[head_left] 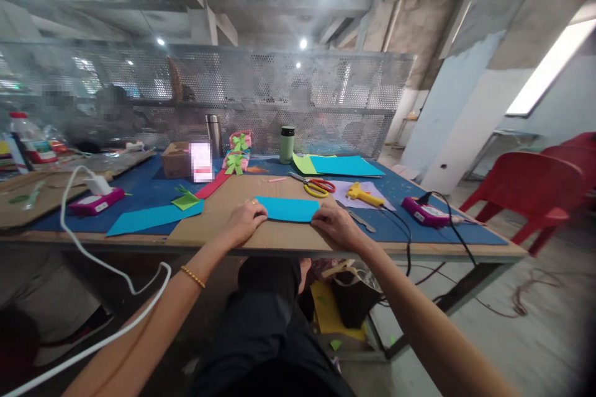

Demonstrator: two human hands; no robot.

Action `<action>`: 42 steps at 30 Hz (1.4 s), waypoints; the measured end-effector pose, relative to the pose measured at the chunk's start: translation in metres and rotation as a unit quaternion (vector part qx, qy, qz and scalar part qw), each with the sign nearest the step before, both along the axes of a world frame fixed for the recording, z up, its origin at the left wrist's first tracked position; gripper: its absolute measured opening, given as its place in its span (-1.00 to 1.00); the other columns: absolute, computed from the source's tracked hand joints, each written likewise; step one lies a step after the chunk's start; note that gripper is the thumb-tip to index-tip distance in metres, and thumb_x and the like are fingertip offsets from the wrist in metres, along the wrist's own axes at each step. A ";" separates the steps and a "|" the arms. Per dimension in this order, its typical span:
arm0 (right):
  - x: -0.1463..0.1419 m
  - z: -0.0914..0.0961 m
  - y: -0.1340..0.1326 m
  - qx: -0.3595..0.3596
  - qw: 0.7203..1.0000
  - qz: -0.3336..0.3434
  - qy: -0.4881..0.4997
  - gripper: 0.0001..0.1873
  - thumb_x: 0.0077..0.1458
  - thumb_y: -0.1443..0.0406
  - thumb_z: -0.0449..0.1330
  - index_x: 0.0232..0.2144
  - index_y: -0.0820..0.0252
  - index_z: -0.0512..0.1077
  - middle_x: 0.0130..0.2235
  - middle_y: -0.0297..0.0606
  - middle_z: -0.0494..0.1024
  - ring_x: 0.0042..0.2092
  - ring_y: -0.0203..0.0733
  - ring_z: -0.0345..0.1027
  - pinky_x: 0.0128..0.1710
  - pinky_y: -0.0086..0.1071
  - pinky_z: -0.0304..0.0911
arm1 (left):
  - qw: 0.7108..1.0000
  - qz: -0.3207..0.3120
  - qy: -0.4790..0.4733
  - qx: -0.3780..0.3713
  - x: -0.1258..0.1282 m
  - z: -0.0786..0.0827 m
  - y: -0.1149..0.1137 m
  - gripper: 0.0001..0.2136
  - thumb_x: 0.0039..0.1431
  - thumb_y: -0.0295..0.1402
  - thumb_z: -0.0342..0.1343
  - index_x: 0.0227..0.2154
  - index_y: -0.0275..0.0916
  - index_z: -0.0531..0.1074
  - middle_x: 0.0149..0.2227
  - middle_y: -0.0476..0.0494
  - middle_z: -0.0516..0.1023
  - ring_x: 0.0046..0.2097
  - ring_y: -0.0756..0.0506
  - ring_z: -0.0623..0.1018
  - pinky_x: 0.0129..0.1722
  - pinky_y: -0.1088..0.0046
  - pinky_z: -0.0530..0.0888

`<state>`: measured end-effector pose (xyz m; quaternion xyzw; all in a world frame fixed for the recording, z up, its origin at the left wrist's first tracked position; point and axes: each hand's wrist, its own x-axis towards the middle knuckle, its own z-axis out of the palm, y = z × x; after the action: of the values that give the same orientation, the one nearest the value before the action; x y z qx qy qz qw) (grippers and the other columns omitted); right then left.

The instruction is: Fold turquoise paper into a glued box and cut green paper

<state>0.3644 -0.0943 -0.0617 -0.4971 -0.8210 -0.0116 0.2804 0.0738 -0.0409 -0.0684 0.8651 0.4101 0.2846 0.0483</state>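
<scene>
A folded blue sheet of paper (pixel 289 208) lies on a brown cardboard sheet (pixel 218 226) at the table's near edge. My left hand (pixel 243 221) presses its fingers together on the sheet's left end. My right hand (pixel 336 225) pinches the right end. Both hands rest on the cardboard with their fingers curled down on the paper.
Red-handled scissors (pixel 317 186), a yellow glue gun (pixel 365 195) with a black cord, a purple box (pixel 424 211), a green cup (pixel 287 143), a steel flask (pixel 213 134), more blue and green paper (pixel 151 217), paper bows (pixel 236 155), a white cable (pixel 74 239). Red chairs (pixel 526 195) stand right. A bag (pixel 351 294) sits under the table.
</scene>
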 end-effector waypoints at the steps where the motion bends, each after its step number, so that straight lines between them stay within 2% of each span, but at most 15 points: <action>1: 0.001 0.000 0.001 -0.004 1.000 0.004 0.010 -0.86 0.19 0.32 0.20 -0.37 0.20 0.55 -0.32 -0.22 0.56 -0.23 -0.18 0.38 -0.20 -0.38 0.20 | 1.000 -0.004 -0.016 -0.021 -0.004 0.001 0.001 -0.87 0.23 -0.40 0.13 -0.35 -0.20 0.58 -0.25 -0.11 0.57 -0.14 -0.13 0.51 -0.12 0.36 0.37; 4: 0.001 0.001 0.004 -0.028 0.999 0.004 0.027 -0.82 0.20 0.30 0.17 -0.39 0.21 0.55 -0.35 -0.24 0.56 -0.28 -0.21 0.37 -0.24 -0.38 0.19 | 0.998 -0.009 -0.040 -0.051 -0.008 0.003 0.004 -0.88 0.18 -0.40 0.13 -0.39 -0.20 0.58 -0.28 -0.10 0.57 -0.16 -0.12 0.51 -0.16 0.39 0.37; 7: -0.001 0.005 0.008 -0.067 0.997 -0.028 0.020 -0.80 0.17 0.29 0.16 -0.43 0.24 0.53 -0.41 -0.27 0.53 -0.36 -0.24 0.32 -0.31 -0.40 0.15 | 0.997 -0.013 -0.043 -0.069 -0.004 0.005 0.008 -0.85 0.17 -0.38 0.10 -0.41 -0.21 0.56 -0.28 -0.08 0.59 -0.16 -0.12 0.52 -0.15 0.40 0.37; 12: -0.007 0.012 0.016 -0.117 0.990 -0.076 -0.015 -0.80 0.13 0.30 0.14 -0.46 0.25 0.49 -0.41 -0.26 0.53 -0.36 -0.24 0.31 -0.34 -0.42 0.13 | 0.990 0.039 0.014 -0.132 0.004 0.010 0.016 -0.85 0.14 -0.39 0.06 -0.46 -0.23 0.51 -0.32 -0.08 0.60 -0.24 -0.10 0.53 -0.27 0.42 0.35; 15: -0.010 0.013 0.016 -0.119 0.988 -0.095 -0.035 -0.80 0.14 0.28 0.13 -0.46 0.24 0.48 -0.39 -0.25 0.55 -0.35 -0.24 0.32 -0.35 -0.43 0.12 | 0.990 0.056 0.045 -0.120 0.008 0.013 0.014 -0.82 0.17 -0.23 0.10 -0.44 -0.20 0.49 -0.33 -0.07 0.59 -0.24 -0.13 0.54 -0.27 0.40 0.33; 18: -0.012 0.013 0.013 -0.106 0.987 -0.111 -0.050 -0.77 0.17 0.23 0.13 -0.44 0.23 0.49 -0.37 -0.23 0.57 -0.34 -0.23 0.34 -0.35 -0.43 0.11 | 0.990 0.078 0.063 -0.095 0.013 0.015 0.009 -0.75 0.19 -0.10 0.09 -0.42 -0.17 0.47 -0.29 -0.07 0.60 -0.19 -0.16 0.55 -0.19 0.35 0.34; 23: -0.016 0.014 0.012 -0.119 0.982 -0.136 -0.049 -0.77 0.17 0.23 0.13 -0.44 0.22 0.51 -0.37 -0.24 0.58 -0.32 -0.23 0.38 -0.34 -0.45 0.12 | 0.985 0.105 0.088 -0.110 0.021 0.017 0.008 -0.73 0.20 -0.08 0.06 -0.44 -0.15 0.44 -0.31 -0.07 0.60 -0.16 -0.19 0.55 -0.11 0.29 0.33; 34: -0.018 0.017 0.020 -0.150 0.975 -0.160 -0.040 -0.85 0.07 0.26 0.21 -0.41 0.23 0.53 -0.35 -0.24 0.61 -0.30 -0.23 0.41 -0.35 -0.48 0.17 | 0.965 0.115 0.133 -0.197 0.027 0.031 0.024 -0.75 0.02 -0.08 0.19 -0.46 -0.17 0.44 -0.42 -0.04 0.58 -0.30 -0.14 0.56 -0.30 0.39 0.36; 37: -0.018 0.017 0.022 -0.151 0.974 -0.163 -0.039 -0.86 0.06 0.26 0.23 -0.41 0.23 0.53 -0.36 -0.23 0.60 -0.31 -0.23 0.41 -0.36 -0.47 0.18 | 0.963 0.116 0.150 -0.192 0.029 0.036 0.021 -0.76 0.04 -0.10 0.20 -0.47 -0.18 0.44 -0.41 -0.07 0.59 -0.26 -0.17 0.57 -0.24 0.34 0.37; 39: -0.018 0.017 0.022 -0.151 0.975 -0.161 -0.039 -0.85 0.07 0.25 0.23 -0.40 0.23 0.53 -0.35 -0.22 0.60 -0.30 -0.22 0.41 -0.35 -0.47 0.18 | 0.965 0.124 0.152 -0.172 0.032 0.037 0.014 -0.77 0.06 -0.12 0.20 -0.44 -0.19 0.45 -0.33 -0.15 0.61 -0.16 -0.24 0.56 -0.15 0.25 0.36; 41: -0.018 0.017 0.022 -0.150 0.975 -0.158 -0.040 -0.85 0.08 0.25 0.23 -0.40 0.23 0.53 -0.33 -0.22 0.60 -0.29 -0.22 0.41 -0.34 -0.48 0.19 | 0.974 0.126 0.158 -0.100 0.036 0.036 0.004 -0.81 0.11 -0.18 0.20 -0.36 -0.21 0.47 -0.19 -0.25 0.60 -0.03 -0.31 0.51 -0.05 0.15 0.32; 42: -0.018 0.017 0.021 -0.150 0.975 -0.158 -0.040 -0.85 0.08 0.25 0.23 -0.39 0.24 0.53 -0.33 -0.22 0.60 -0.29 -0.22 0.41 -0.33 -0.47 0.19 | 0.978 0.121 0.166 -0.041 0.039 0.034 -0.001 -0.83 0.15 -0.23 0.19 -0.31 -0.22 0.48 -0.14 -0.31 0.58 0.01 -0.34 0.48 -0.03 0.13 0.30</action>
<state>0.3463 -0.0730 -0.0449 -0.6557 -0.7353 0.0475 0.1645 0.1126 -0.0422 -0.0340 0.8414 0.5255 0.1242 -0.0198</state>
